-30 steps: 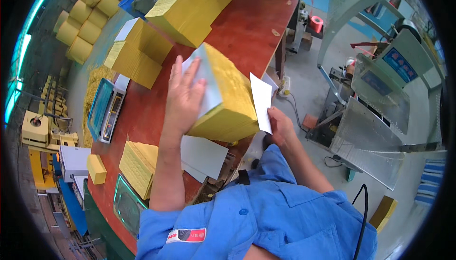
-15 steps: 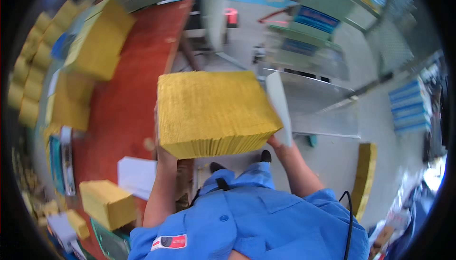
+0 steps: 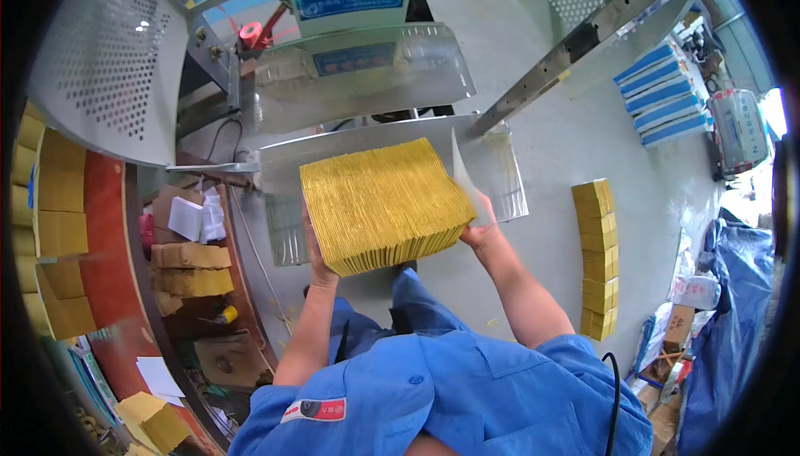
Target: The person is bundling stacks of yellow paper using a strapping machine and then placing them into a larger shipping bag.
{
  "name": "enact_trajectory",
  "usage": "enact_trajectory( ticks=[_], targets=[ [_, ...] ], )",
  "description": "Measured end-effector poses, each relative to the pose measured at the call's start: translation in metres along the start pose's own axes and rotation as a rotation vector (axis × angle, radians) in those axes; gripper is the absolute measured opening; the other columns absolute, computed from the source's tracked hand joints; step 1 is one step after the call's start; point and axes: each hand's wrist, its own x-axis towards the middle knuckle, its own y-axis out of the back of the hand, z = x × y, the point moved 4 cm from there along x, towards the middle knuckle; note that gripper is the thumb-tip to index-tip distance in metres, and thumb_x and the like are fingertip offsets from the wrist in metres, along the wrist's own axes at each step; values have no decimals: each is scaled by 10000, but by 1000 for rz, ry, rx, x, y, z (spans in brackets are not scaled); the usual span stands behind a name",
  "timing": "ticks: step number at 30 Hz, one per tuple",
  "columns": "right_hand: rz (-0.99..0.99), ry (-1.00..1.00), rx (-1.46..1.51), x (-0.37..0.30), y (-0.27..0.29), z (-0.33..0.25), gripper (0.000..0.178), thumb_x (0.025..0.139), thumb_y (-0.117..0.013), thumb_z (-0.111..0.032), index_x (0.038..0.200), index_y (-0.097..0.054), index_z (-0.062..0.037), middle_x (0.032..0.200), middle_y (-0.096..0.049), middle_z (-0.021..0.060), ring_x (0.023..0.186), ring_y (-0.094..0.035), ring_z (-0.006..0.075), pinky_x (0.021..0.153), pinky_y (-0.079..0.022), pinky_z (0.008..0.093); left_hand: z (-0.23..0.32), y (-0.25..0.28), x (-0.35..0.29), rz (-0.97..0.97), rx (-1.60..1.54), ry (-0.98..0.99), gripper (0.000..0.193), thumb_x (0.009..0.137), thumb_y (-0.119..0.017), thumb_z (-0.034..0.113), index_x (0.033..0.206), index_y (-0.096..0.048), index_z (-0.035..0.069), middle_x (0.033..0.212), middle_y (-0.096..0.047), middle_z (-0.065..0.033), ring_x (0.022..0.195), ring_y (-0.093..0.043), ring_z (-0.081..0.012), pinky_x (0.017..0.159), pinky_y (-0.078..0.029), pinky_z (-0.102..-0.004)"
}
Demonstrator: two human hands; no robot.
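One stack of yellow paper, with white sheet at right end, clasped between fingers of left hand and right hand, aloft in front of a metal tray.

Workshop, perforated machine guard, red workbench, probably cartons far right

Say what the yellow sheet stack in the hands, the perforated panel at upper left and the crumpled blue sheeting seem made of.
Yellow sheet stack: probably paper, matte; many thin, uneven edges show.
Perforated panel: likely grey sheet metal, given its regular holes and bright glint; rigid plastic isn't ruled out.
Blue sheeting: probably plastic tarpaulin, glossy, with creased highlights.
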Motion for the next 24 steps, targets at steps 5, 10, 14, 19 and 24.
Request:
enact_trajectory(
  ticks=[5,10,14,19,24],
  targets=[
    [-76,-535,1113,6,34,36,278,884,-555,-43,1156,-598,-8,1055,-653,87,974,-644,186,857,-530,312,91,-57,22,-46,117,-248,563,1031,-375,365,1479,-316,30,1452,-412,-136,1312,-434,-257,1081,-379,-373],
    [-106,-623,853,14,34,10,334,848,-527,12,1178,-579,5,1004,-649,86,924,-643,181,806,-532,304,96,-41,5,-141,176,-10,576,1032,-331,362,1487,-305,10,1466,-395,-135,1347,-386,-240,1099,-332,-348],
    [-34,-515,598,17,39,22,476,842,-563,17,1314,-508,-4,993,-640,74,886,-623,151,783,-515,286,112,-38,5,-106,-144,193,583,1024,-365,373,1455,-333,-19,1409,-448,-133,1288,-437,-225,1077,-344,-348],
    [104,-430,164,20,36,18,527,854,-621,-42,1368,-517,-94,1040,-626,68,879,-608,127,777,-498,270,131,-43,15,-137,-138,172,652,1004,-420,424,1450,-323,-42,1371,-475,-149,1256,-457,-227,1073,-334,-343],
    [152,-22,-368,16,31,-14,258,928,-631,-165,1142,-651,-23,1119,-620,5,950,-593,105,853,-467,242,142,-43,17,-152,-23,188,696,985,-461,444,1444,-321,-59,1378,-463,-155,1270,-437,-232,1082,-302,-337]
  ],
)
